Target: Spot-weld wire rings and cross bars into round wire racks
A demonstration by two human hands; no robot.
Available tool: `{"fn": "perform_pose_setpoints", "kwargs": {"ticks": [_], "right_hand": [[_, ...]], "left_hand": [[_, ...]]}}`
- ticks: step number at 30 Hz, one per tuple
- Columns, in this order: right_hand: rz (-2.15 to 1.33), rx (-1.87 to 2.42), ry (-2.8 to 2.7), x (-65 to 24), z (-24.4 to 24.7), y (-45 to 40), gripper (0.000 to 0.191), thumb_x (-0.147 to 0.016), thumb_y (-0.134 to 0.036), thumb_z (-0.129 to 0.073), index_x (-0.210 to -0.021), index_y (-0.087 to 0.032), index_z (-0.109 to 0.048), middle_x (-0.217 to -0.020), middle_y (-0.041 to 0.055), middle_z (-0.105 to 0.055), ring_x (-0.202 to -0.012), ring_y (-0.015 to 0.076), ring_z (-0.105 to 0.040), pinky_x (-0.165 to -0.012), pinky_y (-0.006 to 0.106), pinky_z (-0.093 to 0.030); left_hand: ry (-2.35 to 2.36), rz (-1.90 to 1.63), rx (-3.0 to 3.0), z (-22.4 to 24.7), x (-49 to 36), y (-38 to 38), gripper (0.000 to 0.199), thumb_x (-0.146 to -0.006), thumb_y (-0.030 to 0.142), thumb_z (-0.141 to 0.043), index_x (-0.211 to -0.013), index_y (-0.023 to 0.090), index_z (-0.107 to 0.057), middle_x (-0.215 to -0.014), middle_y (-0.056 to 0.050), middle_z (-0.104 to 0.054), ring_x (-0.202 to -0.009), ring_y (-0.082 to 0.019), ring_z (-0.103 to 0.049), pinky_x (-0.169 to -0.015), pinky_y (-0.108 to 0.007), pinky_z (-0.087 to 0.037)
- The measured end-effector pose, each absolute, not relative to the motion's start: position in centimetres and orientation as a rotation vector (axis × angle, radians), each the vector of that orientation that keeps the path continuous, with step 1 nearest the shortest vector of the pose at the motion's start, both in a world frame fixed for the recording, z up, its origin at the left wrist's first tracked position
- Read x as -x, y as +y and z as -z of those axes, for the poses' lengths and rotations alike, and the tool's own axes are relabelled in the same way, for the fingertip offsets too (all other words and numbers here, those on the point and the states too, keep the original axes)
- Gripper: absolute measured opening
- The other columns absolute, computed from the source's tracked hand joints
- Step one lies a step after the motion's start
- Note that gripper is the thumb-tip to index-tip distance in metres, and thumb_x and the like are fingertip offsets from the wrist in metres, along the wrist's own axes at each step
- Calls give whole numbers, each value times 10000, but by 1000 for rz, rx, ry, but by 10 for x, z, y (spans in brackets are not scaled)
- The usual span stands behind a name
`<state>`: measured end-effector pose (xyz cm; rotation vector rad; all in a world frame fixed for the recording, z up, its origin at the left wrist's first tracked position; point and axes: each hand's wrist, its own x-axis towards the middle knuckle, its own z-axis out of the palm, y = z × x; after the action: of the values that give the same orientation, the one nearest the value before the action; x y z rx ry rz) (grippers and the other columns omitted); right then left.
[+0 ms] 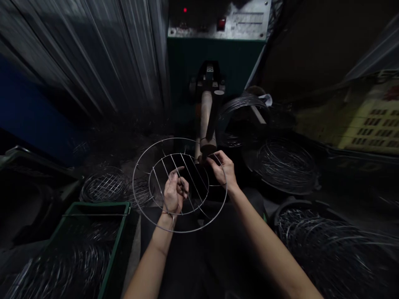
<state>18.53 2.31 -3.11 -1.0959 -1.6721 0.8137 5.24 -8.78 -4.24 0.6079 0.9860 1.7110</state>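
Observation:
A round wire rack (200,229), with a large outer ring, a smaller inner ring and several parallel cross wires, is held level in front of me. Its far right side lies by the tip of a metal electrode arm (205,120) on a machine. My right hand (223,169) pinches the rack at that side, thumb and fingers close to the electrode tip. My left hand (176,192) is within the rack's outline among the cross wires, index finger stretched out and the other fingers curled. Something small and dark shows in those curled fingers, too dim to make out.
The machine's control panel (218,20) has a lit red light. A green crate (120,236) of wire rings stands at left, beside a stack of wire grids (107,185). Tubs of wire parts (286,166) and rings (330,241) are at right, near a yellow crate (370,120).

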Motion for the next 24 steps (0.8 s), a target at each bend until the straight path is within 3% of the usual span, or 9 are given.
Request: {"fn": "perform_pose_setpoints", "kwargs": {"ticks": [4,8,13,15,20,24], "right_hand": [[-886,1071,-1651,-183,33,31,179,-743,-372,-610,-740,-199,-564,-686,-14,-626,-625,135,-576,-591,245,-443],[-953,1068,-1621,-208,30,19,237,-774,-367,-575,-937,-197,-604,-844,24,-665,-749,161,-628,-704,291,-500],[-1149,1107,-1689,-249,26,-35,338,-782,-367,-586,-1080,-207,-591,-971,58,-670,-833,185,-646,-767,343,-524],[-1144,1112,-1680,-248,28,-46,305,-774,-364,-602,-1037,-209,-621,-933,53,-680,-828,189,-654,-766,334,-524],[-1094,1095,-1453,-218,35,-20,262,-771,-417,-588,-881,-182,-619,-765,30,-664,-665,168,-655,-596,279,-514],[-1070,1074,-1435,-207,37,0,253,-757,-428,-601,-828,-189,-560,-741,15,-653,-621,150,-637,-614,278,-496]], "left_hand": [[939,-1690,-586,41,-50,-90,325,-860,406,-447,-1078,170,-497,-504,39,-512,-376,-61,-407,-361,-138,-297],[826,-1503,-569,35,-34,-84,330,-841,470,-464,-974,173,-515,-569,13,-560,-419,-59,-459,-412,-143,-361],[900,-1383,-668,28,-23,-78,225,-790,356,-572,-841,155,-482,-579,5,-590,-330,-13,-372,-339,-108,-247],[924,-1475,-662,28,-31,-81,223,-794,358,-562,-820,173,-440,-566,29,-576,-311,-17,-373,-326,-110,-252],[958,-1711,-673,41,-65,-97,263,-830,406,-509,-812,217,-328,-624,59,-590,-329,-51,-447,-305,-126,-311],[950,-1681,-733,56,-80,-102,293,-855,451,-463,-791,218,-298,-689,41,-622,-314,-56,-461,-271,-131,-312]]}}
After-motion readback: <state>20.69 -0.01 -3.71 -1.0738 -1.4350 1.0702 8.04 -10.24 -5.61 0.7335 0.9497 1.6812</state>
